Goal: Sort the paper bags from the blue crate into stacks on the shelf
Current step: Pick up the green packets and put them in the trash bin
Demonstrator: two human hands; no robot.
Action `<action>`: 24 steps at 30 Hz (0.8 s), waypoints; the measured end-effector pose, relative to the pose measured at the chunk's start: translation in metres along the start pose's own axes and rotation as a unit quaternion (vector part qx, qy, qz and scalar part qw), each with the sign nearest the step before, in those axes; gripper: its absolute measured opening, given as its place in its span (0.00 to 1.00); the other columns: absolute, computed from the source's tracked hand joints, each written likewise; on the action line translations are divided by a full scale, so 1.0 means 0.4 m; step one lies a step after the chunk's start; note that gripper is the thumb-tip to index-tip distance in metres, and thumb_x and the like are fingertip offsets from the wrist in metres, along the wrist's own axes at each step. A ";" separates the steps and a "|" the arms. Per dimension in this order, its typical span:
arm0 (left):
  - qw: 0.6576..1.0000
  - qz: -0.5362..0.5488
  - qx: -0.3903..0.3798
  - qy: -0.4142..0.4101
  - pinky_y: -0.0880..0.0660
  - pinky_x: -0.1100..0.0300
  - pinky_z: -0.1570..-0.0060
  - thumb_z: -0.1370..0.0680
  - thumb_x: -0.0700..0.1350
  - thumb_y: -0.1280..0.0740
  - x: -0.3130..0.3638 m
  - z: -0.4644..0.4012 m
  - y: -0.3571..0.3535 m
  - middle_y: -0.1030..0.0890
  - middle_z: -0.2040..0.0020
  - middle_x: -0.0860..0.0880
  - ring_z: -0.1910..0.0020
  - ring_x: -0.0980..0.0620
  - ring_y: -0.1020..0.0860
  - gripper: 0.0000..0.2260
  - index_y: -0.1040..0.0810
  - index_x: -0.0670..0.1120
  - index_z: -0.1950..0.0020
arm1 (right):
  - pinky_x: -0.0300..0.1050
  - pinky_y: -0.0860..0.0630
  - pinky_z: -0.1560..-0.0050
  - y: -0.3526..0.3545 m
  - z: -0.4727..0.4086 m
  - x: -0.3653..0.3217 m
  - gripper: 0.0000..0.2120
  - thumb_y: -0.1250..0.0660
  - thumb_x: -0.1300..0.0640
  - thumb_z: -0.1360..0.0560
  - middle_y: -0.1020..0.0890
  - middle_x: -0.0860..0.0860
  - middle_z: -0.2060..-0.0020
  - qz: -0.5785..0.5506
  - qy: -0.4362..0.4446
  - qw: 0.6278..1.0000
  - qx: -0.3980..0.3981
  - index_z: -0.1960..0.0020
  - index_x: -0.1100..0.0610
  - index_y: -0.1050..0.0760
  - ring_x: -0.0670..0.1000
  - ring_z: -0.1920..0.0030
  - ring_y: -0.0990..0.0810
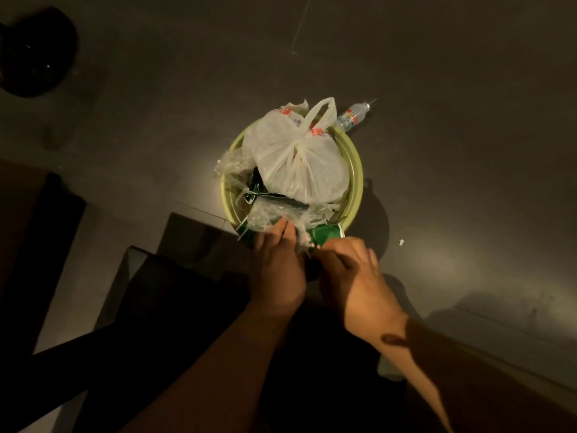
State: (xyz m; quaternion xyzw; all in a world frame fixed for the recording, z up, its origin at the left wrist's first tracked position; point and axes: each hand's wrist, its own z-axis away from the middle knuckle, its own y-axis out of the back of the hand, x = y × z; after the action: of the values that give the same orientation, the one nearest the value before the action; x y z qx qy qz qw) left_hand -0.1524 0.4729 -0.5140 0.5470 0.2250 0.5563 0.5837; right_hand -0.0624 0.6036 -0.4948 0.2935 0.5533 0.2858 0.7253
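A round yellow-green bin [354, 170] stands on the dim floor, filled to the top. A tied white plastic bag [299, 157] lies on top of it. Below that sit crumpled clear plastic [271, 214] and a green and white bag [327, 234] at the bin's near rim. My left hand [276, 267] reaches to the near rim with its fingers in the clear plastic. My right hand [352, 270] is beside it, fingers curled at the green bag's edge; what they hold is hidden in shadow. No blue crate or shelf is in view.
A plastic bottle [354, 115] lies on the floor behind the bin. A dark round object [34, 51] sits at the far left. Dark furniture [175, 276] fills the lower left. A small white scrap [401, 242] lies on the floor at the right.
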 end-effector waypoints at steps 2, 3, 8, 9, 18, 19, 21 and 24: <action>0.999 0.015 0.033 -0.001 0.37 0.56 0.28 0.24 0.35 0.29 -0.014 -0.023 -0.008 0.25 0.30 0.38 0.31 0.37 0.27 0.22 0.22 0.37 0.30 | 0.58 0.25 0.36 -0.022 -0.013 0.006 0.25 0.44 0.50 0.23 0.21 0.52 0.36 0.070 0.003 0.996 -0.047 0.32 0.56 0.23 0.62 0.33 0.24; 0.999 0.027 0.033 0.014 0.37 0.60 0.31 0.24 0.34 0.29 -0.011 -0.035 -0.001 0.26 0.31 0.37 0.33 0.38 0.27 0.21 0.22 0.37 0.30 | 0.61 0.26 0.34 -0.029 -0.029 0.005 0.26 0.45 0.51 0.24 0.20 0.53 0.35 0.109 0.009 0.992 -0.065 0.31 0.57 0.22 0.62 0.31 0.23; 0.995 0.074 0.051 0.032 0.27 0.53 0.39 0.21 0.42 0.31 -0.014 -0.036 0.013 0.19 0.42 0.41 0.42 0.42 0.22 0.12 0.19 0.44 0.38 | 0.65 0.59 0.20 -0.001 -0.126 -0.008 0.30 0.48 0.52 0.20 0.33 0.55 0.23 0.227 -0.010 0.951 -0.209 0.19 0.58 0.41 0.59 0.20 0.41; 0.997 0.055 0.055 0.003 0.26 0.49 0.39 0.19 0.44 0.34 -0.014 -0.018 0.010 0.18 0.43 0.42 0.42 0.41 0.21 0.11 0.19 0.43 0.39 | 0.65 0.63 0.20 0.010 -0.148 -0.009 0.31 0.47 0.49 0.19 0.35 0.56 0.22 0.240 -0.013 0.941 -0.237 0.18 0.57 0.43 0.59 0.19 0.44; 0.993 -0.092 -0.030 -0.074 0.35 0.60 0.44 0.24 0.46 0.30 -0.008 -0.130 -0.034 0.15 0.49 0.49 0.45 0.48 0.24 0.04 0.15 0.50 0.52 | 0.53 0.46 0.27 0.042 -0.266 0.022 0.13 0.41 0.50 0.20 0.19 0.50 0.44 0.227 -0.024 0.940 -0.253 0.43 0.50 0.20 0.54 0.37 0.27; 0.990 -0.123 -0.049 -0.052 0.32 0.57 0.43 0.24 0.46 0.32 -0.007 -0.142 -0.035 0.16 0.49 0.48 0.45 0.46 0.24 0.06 0.15 0.50 0.53 | 0.52 0.44 0.27 0.035 -0.261 0.030 0.11 0.38 0.51 0.21 0.19 0.51 0.46 0.202 -0.017 0.956 -0.212 0.45 0.52 0.19 0.55 0.37 0.27; 0.984 -0.165 -0.074 -0.011 0.30 0.52 0.45 0.24 0.47 0.36 0.008 -0.161 -0.036 0.18 0.49 0.45 0.44 0.42 0.23 0.08 0.17 0.49 0.54 | 0.52 0.39 0.30 0.010 -0.227 0.052 0.07 0.31 0.57 0.26 0.19 0.55 0.52 0.171 0.032 0.982 -0.080 0.50 0.58 0.17 0.60 0.42 0.24; 0.980 -0.183 -0.080 0.021 0.36 0.54 0.49 0.22 0.48 0.36 0.041 -0.183 -0.026 0.18 0.48 0.47 0.39 0.42 0.27 0.10 0.16 0.48 0.53 | 0.56 0.31 0.32 -0.033 -0.159 0.092 0.02 0.27 0.61 0.31 0.21 0.55 0.63 0.152 0.124 0.980 0.015 0.60 0.60 0.18 0.60 0.54 0.21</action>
State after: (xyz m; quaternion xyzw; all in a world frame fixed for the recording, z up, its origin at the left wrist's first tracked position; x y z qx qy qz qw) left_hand -0.2072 0.5184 -0.5397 0.4363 0.2885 0.4676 0.7126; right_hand -0.1147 0.6291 -0.5417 0.3471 0.5919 0.4189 0.5947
